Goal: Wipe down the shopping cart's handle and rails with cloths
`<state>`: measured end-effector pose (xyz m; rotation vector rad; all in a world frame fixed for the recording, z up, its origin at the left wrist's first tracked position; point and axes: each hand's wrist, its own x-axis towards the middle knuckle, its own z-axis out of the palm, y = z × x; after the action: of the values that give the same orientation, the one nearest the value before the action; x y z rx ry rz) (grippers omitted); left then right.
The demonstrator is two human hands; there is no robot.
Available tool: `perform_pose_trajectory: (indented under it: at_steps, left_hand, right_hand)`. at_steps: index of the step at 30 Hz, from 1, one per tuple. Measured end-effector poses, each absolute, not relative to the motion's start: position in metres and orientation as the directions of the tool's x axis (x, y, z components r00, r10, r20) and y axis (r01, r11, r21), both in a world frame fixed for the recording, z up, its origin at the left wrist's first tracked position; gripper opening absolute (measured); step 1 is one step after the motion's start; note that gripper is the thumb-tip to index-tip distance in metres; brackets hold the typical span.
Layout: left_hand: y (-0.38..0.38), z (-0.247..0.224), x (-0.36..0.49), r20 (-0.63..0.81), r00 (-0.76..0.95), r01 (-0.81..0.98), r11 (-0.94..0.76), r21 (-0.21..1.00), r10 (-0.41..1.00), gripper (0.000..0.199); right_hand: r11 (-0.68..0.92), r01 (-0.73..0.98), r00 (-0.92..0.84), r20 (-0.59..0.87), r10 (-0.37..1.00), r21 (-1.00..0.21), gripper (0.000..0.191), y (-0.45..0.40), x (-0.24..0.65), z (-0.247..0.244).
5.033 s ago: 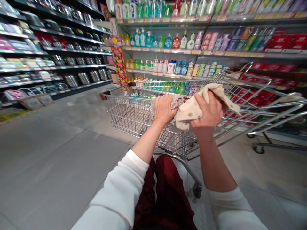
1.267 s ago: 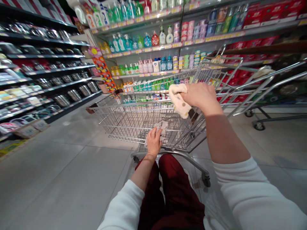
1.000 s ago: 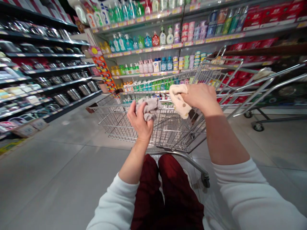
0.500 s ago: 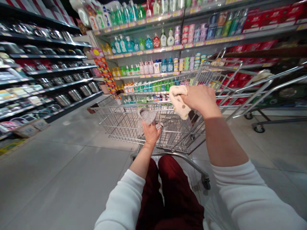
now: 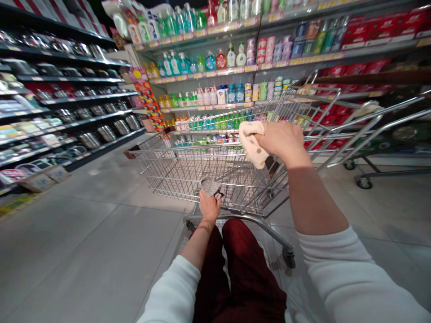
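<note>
A wire shopping cart [image 5: 175,175] stands side-on in front of my knees. My left hand [image 5: 210,207] is closed round a grey cloth [image 5: 210,186] at the lower part of the cart's near side; the cloth bunches up above my fingers. Higher and to the right, my right hand [image 5: 281,139] grips a cream cloth with tan dots [image 5: 253,143]. That cloth hangs in a loop by the cart's upper rail, near the handle end. Whether it touches the rail I cannot tell.
Behind the cart, shelves hold pump bottles [image 5: 220,59] and red boxes [image 5: 360,32]. Shelves of metal pots [image 5: 89,140] run along the left. A second cart [image 5: 373,119] stands at the right, its caster [image 5: 364,182] on the tiled floor [image 5: 101,251].
My left hand has moved down along the cart's side with the grey cloth, from the upper part of the mesh to its lower edge. My right hand has hardly moved.
</note>
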<state>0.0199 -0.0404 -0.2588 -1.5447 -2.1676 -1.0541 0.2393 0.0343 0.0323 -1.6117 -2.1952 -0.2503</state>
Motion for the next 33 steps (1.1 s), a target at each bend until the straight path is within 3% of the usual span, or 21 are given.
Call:
perform_pose_trajectory:
  at_steps: [3, 8, 13, 16, 21, 27, 33]
  left_hand:
    - [-0.042, -0.240, 0.013, 0.654, -0.437, 0.874, 0.119, 0.472, 0.617, 0.024]
    - [-0.025, -0.154, 0.004, 0.848, -0.462, 0.878, 0.001, 0.479, 0.260, 0.029]
    - [0.001, -0.100, 0.001, 0.901, -0.325, 0.930, -0.075, 0.359, 0.287, 0.049]
    - [0.010, -0.114, 0.004, 0.905, -0.312, 0.934, -0.078, 0.348, 0.290, 0.055]
    - [0.007, -0.172, 0.011, 0.839, -0.404, 0.900, -0.006, 0.436, 0.364, 0.064]
    - [-0.010, -0.225, 0.007, 0.604, -0.531, 0.821, 0.185, 0.539, 0.595, 0.043]
    - [-0.027, -0.238, -0.008, 0.634, -0.481, 0.842, 0.118, 0.526, 0.606, 0.042]
  right_hand:
    - [0.310, 0.947, -0.249, 0.416, 0.875, -0.084, 0.051, 0.034, 0.239, 0.032]
    - [0.308, 0.948, -0.247, 0.421, 0.873, -0.082, 0.049, 0.034, 0.239, 0.031]
    - [0.305, 0.949, -0.244, 0.425, 0.872, -0.080, 0.049, 0.035, 0.238, 0.030]
    - [0.306, 0.948, -0.243, 0.425, 0.872, -0.085, 0.050, 0.036, 0.239, 0.030]
    - [0.323, 0.941, -0.246, 0.451, 0.858, -0.101, 0.053, 0.040, 0.240, 0.027]
    - [0.329, 0.940, -0.264, 0.419, 0.869, -0.091, 0.053, 0.038, 0.240, 0.029]
    - [0.316, 0.945, -0.249, 0.438, 0.864, -0.085, 0.052, 0.039, 0.240, 0.028]
